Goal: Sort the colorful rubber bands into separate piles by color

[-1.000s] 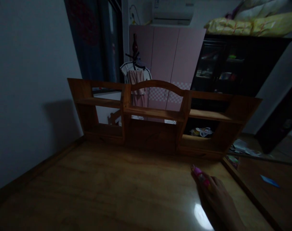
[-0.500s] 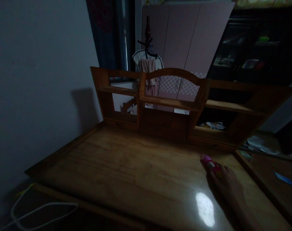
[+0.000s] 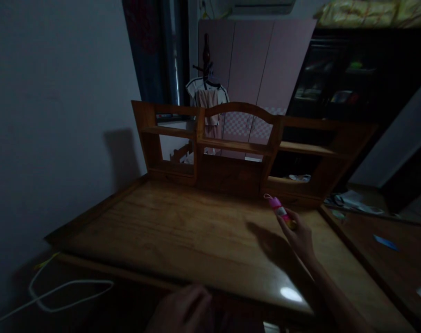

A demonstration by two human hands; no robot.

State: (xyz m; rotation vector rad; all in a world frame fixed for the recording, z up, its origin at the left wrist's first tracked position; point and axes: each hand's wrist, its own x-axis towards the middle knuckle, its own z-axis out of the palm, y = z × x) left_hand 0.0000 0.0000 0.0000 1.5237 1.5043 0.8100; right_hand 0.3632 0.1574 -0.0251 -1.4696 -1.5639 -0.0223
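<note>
My right hand (image 3: 300,234) is closed round a small pink object (image 3: 279,210) with a yellow band. It holds the object raised above the right part of the wooden desk (image 3: 182,231), and its shadow falls on the desktop to the left. The pink tip points toward the low wooden shelf unit (image 3: 238,148) at the back of the desk. My left hand (image 3: 182,311) shows dimly at the bottom edge, below the desk's front edge, with the fingers loosely curled; nothing shows in it.
A white cable (image 3: 58,293) lies on the dark floor at the lower left. A second wooden surface (image 3: 387,259) at the right carries a blue scrap (image 3: 385,242) and papers. Behind stand a pink wardrobe (image 3: 255,64), hanging clothes (image 3: 207,101) and a dark cabinet (image 3: 338,78).
My right hand has lifted the pink object off the desktop and carried it forward toward the shelf. My left hand has come into view at the bottom.
</note>
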